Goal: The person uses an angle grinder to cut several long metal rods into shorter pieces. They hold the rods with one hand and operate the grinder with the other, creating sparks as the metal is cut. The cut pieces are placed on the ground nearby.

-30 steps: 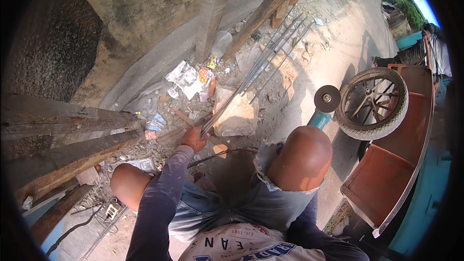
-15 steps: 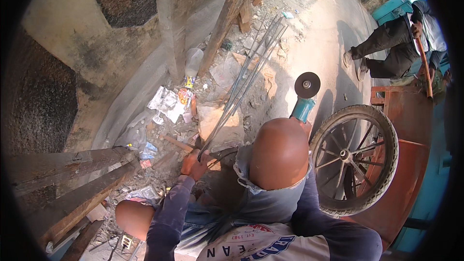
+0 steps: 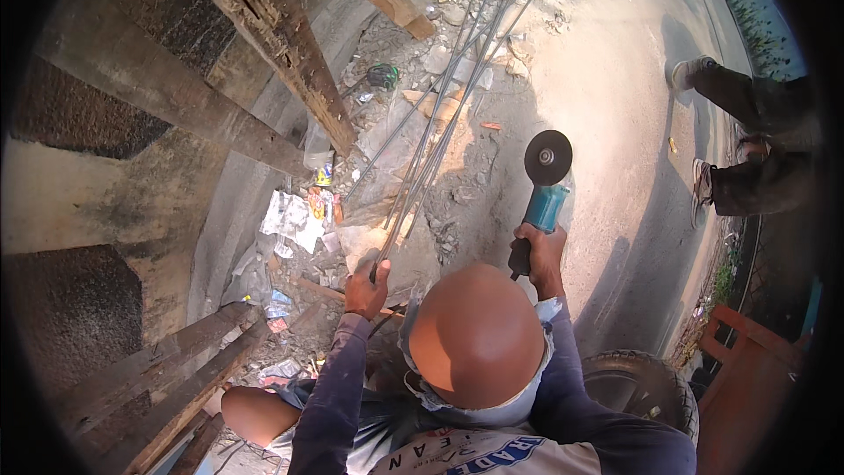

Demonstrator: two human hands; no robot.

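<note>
My right hand [image 3: 543,255] is wrapped around the body of a teal angle grinder [image 3: 547,202], to the right of my raised knee. The grinder's dark cutting disc [image 3: 549,157] points away from me; whether it spins I cannot tell. Left of the knee, my left hand [image 3: 365,288] is closed on the near ends of thin steel rods [image 3: 426,154]. Several of these rods fan out away from me over rubble. A flat pale slab [image 3: 360,246] lies under their near part, next to the hand.
Wooden props [image 3: 290,53] lean along the wall at left, with more timbers [image 3: 167,378] low at left. Litter [image 3: 294,220] lies between. A spoked wheel [image 3: 646,391] stands near right beside a rusty red frame [image 3: 747,347]. A person's legs [image 3: 756,180] are at far right.
My right hand and the grinder have come out from behind my knee into plain view. The head view has shifted, so the wheel sits lower and the person's legs appear nearer.
</note>
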